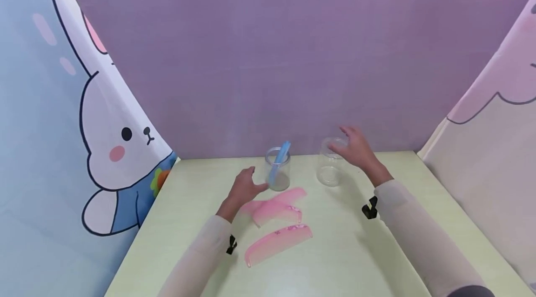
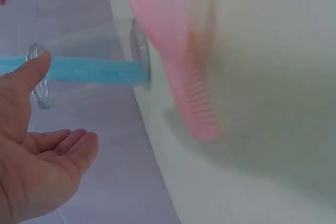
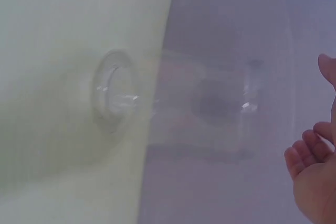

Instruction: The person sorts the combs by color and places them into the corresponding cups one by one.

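Note:
A see-through jar (image 1: 277, 184) stands upright near the back of the table, with a blue comb (image 2: 105, 71) leaning inside and poking out past the rim. Just left of this jar is my left hand (image 1: 244, 187), thumb and fingers spread and holding nothing. To the right stands a second see-through jar (image 1: 328, 177). My right hand (image 1: 356, 148) hovers by its rim, thumb and fingers parted, with no grip on it. In front of the first jar, pink combs (image 1: 276, 211) lie crossed over each other, partly behind my left hand. Another pink comb (image 1: 278, 243) lies nearer to me.
The pale table (image 1: 326, 259) ends at a purple cloth backdrop (image 1: 259, 64). A printed rabbit panel (image 1: 113, 148) borders the left side, and a pink and white panel (image 1: 498, 148) the right.

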Motion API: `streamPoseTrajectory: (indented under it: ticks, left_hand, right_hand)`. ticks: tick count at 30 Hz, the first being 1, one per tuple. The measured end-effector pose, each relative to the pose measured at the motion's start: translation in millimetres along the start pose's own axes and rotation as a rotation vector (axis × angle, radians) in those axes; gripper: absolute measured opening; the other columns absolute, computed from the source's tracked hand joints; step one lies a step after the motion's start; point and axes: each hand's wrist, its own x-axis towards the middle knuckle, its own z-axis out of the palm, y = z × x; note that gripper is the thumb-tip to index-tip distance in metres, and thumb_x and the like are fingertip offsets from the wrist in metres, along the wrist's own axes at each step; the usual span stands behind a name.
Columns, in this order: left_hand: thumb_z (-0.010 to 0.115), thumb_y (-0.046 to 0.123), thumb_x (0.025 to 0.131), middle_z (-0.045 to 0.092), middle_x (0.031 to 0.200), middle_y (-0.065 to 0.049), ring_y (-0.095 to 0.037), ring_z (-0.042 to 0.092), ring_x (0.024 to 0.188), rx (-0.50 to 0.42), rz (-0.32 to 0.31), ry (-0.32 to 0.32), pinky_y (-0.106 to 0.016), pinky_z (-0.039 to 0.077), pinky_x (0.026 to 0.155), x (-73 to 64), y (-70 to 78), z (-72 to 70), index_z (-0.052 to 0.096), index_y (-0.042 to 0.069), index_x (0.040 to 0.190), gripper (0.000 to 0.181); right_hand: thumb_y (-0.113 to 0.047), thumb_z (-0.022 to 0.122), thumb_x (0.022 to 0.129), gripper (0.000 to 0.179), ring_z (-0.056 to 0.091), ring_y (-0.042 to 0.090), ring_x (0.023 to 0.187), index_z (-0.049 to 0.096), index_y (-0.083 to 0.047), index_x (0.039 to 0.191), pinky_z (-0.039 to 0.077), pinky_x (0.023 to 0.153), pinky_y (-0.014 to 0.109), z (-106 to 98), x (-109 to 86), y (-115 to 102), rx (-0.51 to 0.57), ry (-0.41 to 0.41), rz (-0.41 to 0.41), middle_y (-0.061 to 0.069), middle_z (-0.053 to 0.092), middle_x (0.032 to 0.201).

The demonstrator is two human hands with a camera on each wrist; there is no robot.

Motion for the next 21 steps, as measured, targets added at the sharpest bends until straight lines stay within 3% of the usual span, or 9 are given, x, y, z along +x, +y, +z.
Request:
streamPoseTrajectory:
  ticks: [5, 11, 16, 21]
  left_hand:
    - [0.081, 0.036, 0.086, 0.052, 0.145, -0.027, -0.042, 0.052, 0.134, 0.073, 0.013, -0.075, -0.053, 0.045, 0.111, -24.4, -5.3, 3.5, 0.044, -0.006, 0.148, 0.084]
    - [0.083, 0.036, 0.084, 0.053, 0.143, -0.028, -0.04, 0.055, 0.13, 0.154, 0.035, -0.134, -0.051, 0.048, 0.109, -45.3, -7.0, 15.9, 0.048, -0.008, 0.144, 0.082]
    - [0.083, 0.037, 0.083, 0.057, 0.134, -0.027, -0.037, 0.059, 0.118, 0.245, 0.062, -0.153, -0.049, 0.053, 0.102, -51.9, -11.5, 30.5, 0.054, -0.009, 0.138, 0.077]
    - [0.084, 0.039, 0.08, 0.059, 0.122, -0.023, -0.031, 0.058, 0.105, 0.317, 0.077, -0.152, -0.045, 0.057, 0.092, -53.8, -13.9, 41.6, 0.06, -0.009, 0.127, 0.071]
  right_hand:
    - [-0.035, 0.073, 0.091, 0.09, 0.025, 0.053, 0.147, 0.028, 0.008, 0.155, 0.027, 0.117, 0.068, 8, -3.7, 19, -0.009, -0.024, 0.076, 0.035, 0.026, 0.159]
    - [-0.042, 0.074, 0.09, 0.096, 0.031, 0.053, 0.141, 0.027, 0.013, 0.154, 0.031, 0.114, 0.069, 18, -6.4, 32, -0.006, -0.027, 0.099, 0.038, 0.03, 0.153]
    - [-0.041, 0.076, 0.089, 0.09, 0.04, 0.05, 0.129, 0.035, 0.012, 0.149, 0.039, 0.106, 0.067, 23, -7.2, 36, -0.003, 0.002, 0.091, 0.037, 0.04, 0.143]
    - [-0.042, 0.074, 0.09, 0.09, 0.041, 0.049, 0.126, 0.034, 0.012, 0.15, 0.04, 0.105, 0.066, 26, -8.6, 36, -0.004, 0.005, 0.119, 0.037, 0.04, 0.142]
